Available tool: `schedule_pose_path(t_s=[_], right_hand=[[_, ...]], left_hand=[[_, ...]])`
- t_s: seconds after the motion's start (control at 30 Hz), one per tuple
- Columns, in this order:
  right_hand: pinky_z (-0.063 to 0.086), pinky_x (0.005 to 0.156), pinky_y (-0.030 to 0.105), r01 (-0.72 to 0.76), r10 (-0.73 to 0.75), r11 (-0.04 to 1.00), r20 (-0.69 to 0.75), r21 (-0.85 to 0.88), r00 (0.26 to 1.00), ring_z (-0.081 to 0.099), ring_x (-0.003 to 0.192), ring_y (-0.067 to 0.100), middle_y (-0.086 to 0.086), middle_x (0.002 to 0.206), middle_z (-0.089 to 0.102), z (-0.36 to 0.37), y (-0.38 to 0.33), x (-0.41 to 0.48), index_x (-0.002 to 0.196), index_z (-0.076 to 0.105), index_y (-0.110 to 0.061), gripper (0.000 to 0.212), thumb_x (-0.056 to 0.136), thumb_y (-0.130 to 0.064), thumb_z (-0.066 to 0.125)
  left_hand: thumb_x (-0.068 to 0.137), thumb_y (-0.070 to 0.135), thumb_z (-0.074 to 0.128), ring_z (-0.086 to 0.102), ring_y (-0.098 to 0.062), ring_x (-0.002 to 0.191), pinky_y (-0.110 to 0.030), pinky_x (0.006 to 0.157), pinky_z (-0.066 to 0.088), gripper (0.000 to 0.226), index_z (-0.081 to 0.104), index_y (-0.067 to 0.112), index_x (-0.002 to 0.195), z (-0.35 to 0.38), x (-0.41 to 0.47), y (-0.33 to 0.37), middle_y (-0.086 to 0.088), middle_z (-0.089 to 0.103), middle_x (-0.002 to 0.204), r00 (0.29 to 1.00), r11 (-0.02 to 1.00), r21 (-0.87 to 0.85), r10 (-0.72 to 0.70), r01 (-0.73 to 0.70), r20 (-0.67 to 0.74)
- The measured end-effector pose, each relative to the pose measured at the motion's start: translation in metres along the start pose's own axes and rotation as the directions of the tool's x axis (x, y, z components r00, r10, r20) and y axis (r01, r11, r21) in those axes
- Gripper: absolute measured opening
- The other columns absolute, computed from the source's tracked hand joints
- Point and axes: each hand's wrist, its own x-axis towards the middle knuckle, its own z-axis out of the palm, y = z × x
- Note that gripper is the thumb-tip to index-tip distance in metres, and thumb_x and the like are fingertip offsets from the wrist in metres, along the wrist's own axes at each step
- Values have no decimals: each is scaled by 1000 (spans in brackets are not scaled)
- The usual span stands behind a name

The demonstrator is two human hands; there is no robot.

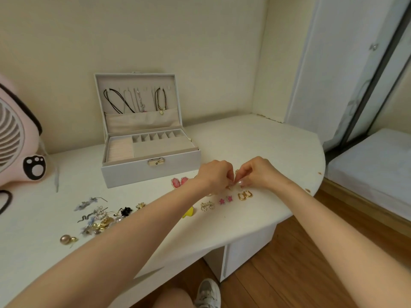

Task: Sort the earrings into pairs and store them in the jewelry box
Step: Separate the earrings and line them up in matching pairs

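Observation:
A white jewelry box [151, 172] stands open at the back of the table, necklaces hanging in its lid. My left hand [216, 174] and my right hand [255, 172] meet fingertip to fingertip just right of the box, each pinching a small pale earring [232, 187] low over the table; the earrings are mostly hidden by my fingers. Laid out in pairs near my hands are gold hoops [245, 195], pink stars [225, 200], sparkly studs [207, 206] and large pink stone earrings [179, 182]. A loose heap of unsorted earrings [100, 218] lies at the left.
A pink fan [17, 141] stands at the far left with a black hair tie [5, 201] in front of it. A yellow piece [189, 212] peeks from under my left forearm. The table's curved edge [315, 178] drops to a wooden floor.

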Motion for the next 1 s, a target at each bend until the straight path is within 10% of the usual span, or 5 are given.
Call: schedule_pose_path(t_s=[0.37,1.0], right_hand=[[38,55,0,19,-13,995,-65,100,998,56,68,-2,-9,69,64,11,5,2,81,75,-11,14,73,0,72],[46,66,12,202,-184,973,-154,110,971,57,64,2,-1,81,72,-5,-30,-35,83,75,-17,9,82,-11,68]], left_hand=[[87,19,56,58,-23,99,-29,73,42,12,64,20,95,4,1,-1,-2,67,103,999,1000,30,2,0,-49],[88,23,59,52,-10,75,-23,68,41,8,65,19,92,-51,-67,-28,10,62,85,985,985,-71,152,-158,-86]])
